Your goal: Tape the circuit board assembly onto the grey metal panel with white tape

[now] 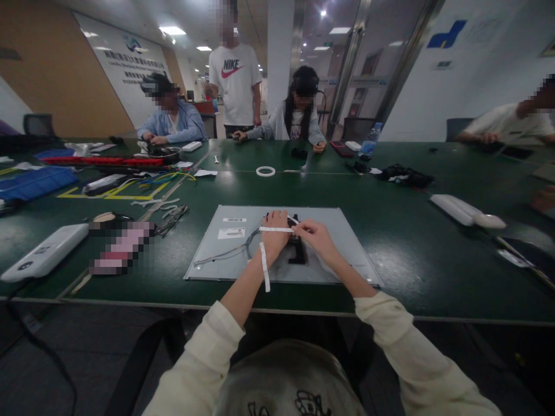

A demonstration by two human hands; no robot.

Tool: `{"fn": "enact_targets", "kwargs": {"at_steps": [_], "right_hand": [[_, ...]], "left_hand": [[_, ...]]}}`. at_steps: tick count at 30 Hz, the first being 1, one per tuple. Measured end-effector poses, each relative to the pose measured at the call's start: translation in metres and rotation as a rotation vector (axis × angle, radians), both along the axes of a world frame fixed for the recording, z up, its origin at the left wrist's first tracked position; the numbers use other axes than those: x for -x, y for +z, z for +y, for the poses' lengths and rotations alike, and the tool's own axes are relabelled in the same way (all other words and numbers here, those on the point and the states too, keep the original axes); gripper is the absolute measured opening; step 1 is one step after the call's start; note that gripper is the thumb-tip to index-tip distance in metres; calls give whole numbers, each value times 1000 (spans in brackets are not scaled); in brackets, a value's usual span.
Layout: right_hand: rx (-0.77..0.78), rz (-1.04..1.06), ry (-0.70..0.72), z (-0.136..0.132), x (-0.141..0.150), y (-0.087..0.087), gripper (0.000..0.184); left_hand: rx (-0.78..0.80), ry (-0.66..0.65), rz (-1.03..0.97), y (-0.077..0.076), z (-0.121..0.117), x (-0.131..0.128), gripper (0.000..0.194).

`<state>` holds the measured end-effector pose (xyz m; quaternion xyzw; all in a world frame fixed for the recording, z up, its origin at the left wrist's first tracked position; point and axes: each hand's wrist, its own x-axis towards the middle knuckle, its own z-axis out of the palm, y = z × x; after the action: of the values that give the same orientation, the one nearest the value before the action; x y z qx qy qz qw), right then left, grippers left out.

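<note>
A flat grey metal panel [347,242] lies on the green table [403,231] in front of me, with white labels and a grey cable on it. My left hand [274,231] and my right hand [314,234] are over its middle. Both pinch a strip of white tape [276,229] stretched between them. A loose end of the tape hangs down past my left wrist. A black part [298,254] sits on the panel under my hands, partly hidden.
A roll of white tape [265,171] lies farther back. White devices [45,251] [466,211] rest left and right. Tools, coloured wires and blue trays [34,182] crowd the far left. Other people sit and stand at the far edge, one at the right.
</note>
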<state>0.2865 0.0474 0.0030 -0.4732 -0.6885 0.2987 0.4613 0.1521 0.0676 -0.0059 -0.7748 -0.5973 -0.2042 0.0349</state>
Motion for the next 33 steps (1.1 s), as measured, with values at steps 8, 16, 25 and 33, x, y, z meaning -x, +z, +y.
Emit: {"fn": "enact_targets", "kwargs": {"at_steps": [8, 16, 25, 33], "right_hand": [[212, 115, -83, -12, -30, 4, 25], [326, -16, -65, -20, -40, 12, 25], [254, -235, -9, -15, -48, -1, 25], [159, -390, -3, -14, -50, -10, 22]], "left_hand": [[-35, -9, -75, 0, 0, 1, 32], [-93, -86, -272, 21, -9, 10, 44], [-98, -141, -403, 23, -62, 19, 33], [3, -171, -294, 2, -107, -1, 29]]}}
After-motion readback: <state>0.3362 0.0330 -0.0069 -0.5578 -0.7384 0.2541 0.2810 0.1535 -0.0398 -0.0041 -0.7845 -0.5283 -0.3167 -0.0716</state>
